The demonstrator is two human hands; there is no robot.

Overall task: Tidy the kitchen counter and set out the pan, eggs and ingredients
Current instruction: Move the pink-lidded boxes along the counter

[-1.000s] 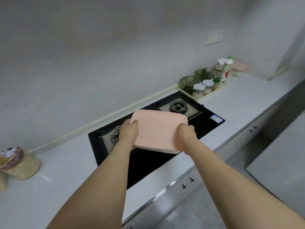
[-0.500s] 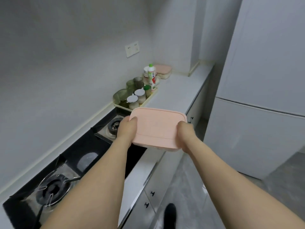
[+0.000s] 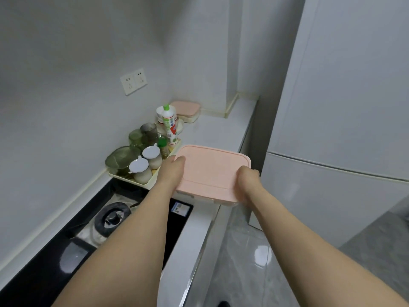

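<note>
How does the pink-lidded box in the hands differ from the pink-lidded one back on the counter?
The held box is up off the counter, gripped at its two sides by the left hand and right hand; the far box rests on the counter near the wall corner, untouched. The held box fills far more of the view, being nearer. Both have pink lids with rounded corners over pale bases.

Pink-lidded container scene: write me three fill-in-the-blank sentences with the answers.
1. The pink-lidded container is held by ____ hands.
2. A second pink-lidded box sits on the counter by the far ____.
3. The tall bottle in the tray has a ____ cap.
Answers: two; wall; green
</note>
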